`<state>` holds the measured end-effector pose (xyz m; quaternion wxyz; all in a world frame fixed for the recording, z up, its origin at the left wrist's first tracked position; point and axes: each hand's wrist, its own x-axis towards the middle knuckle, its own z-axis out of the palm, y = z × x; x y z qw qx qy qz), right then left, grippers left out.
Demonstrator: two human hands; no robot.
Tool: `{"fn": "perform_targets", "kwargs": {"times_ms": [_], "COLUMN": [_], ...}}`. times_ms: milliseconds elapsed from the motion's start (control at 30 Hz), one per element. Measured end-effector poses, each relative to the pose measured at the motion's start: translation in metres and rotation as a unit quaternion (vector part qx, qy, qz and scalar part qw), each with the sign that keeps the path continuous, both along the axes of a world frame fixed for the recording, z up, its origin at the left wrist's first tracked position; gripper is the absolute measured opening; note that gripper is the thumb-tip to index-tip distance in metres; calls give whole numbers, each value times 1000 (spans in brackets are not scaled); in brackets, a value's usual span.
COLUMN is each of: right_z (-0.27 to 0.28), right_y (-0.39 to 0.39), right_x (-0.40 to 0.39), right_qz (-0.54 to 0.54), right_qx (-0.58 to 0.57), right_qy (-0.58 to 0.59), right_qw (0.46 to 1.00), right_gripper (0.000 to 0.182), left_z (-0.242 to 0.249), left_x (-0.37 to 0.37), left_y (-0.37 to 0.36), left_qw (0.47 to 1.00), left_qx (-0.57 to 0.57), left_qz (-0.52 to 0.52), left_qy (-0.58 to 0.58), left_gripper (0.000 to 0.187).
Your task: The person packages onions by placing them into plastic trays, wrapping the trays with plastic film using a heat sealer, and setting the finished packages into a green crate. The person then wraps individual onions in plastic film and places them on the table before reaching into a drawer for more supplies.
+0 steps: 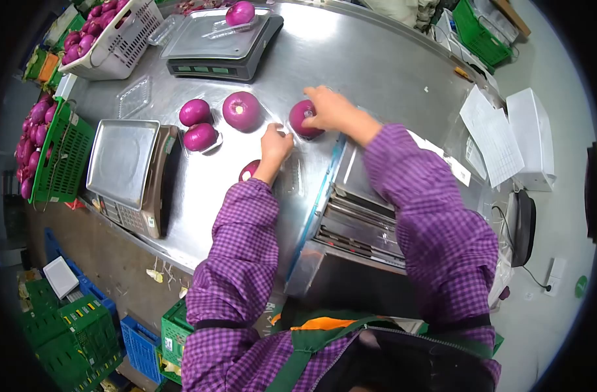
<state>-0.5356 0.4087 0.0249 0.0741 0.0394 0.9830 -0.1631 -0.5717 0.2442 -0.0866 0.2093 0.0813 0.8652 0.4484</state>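
My right hand [337,111] grips a red onion [298,119] from above, its fingers curved over the top. Close by on the left, my left hand [274,150] has its fingers pinched together; what lies between them is too small to make out. A red onion [249,170] is partly covered by my left wrist. Beyond that hand sits a large red onion [241,110], apparently in a clear tray. Two more red onions [195,112] lie together further left, the nearer one on a clear tray. A clear plastic tray [294,178] lies right of my left wrist.
One scale [123,157] stands at the left table edge, another scale [213,36] at the back with an onion on it. A white basket [132,39] and a green crate [70,153] hold onions. A wrapping machine [357,228] stands close in front of me.
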Motion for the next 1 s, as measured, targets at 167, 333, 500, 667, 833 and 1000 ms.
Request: {"fn": "perform_targets", "kwargs": {"times_ms": [167,333,500,667,833,1000], "right_z": [-54,-22,55,117,137,118], "right_y": [-10,-7,-5,17,48,81], "right_x": [-43,-39,-6,77,196,306], "right_qz": [-51,-77,-91,-111,-180,-283], "right_qx": [45,18,-23,-49,-29,-71], "right_qy": [-138,-127,-10,93,94,49], "right_qw": [988,989,996,988,979,955], "right_gripper": [91,92,87,81,81,83], "left_z": [1,3,65,127,157,146], "left_x": [13,15,31,73,151,234], "left_y": [20,20,8,14,57,98], "left_qw": [995,988,947,942,930,915], "left_qx": [-39,121,310,334,328,315], "left_qz": [-2,33,78,-11,-161,-233], "left_qy": [90,88,-25,43,-28,-102], "left_gripper": [70,68,66,58,54,47]}}
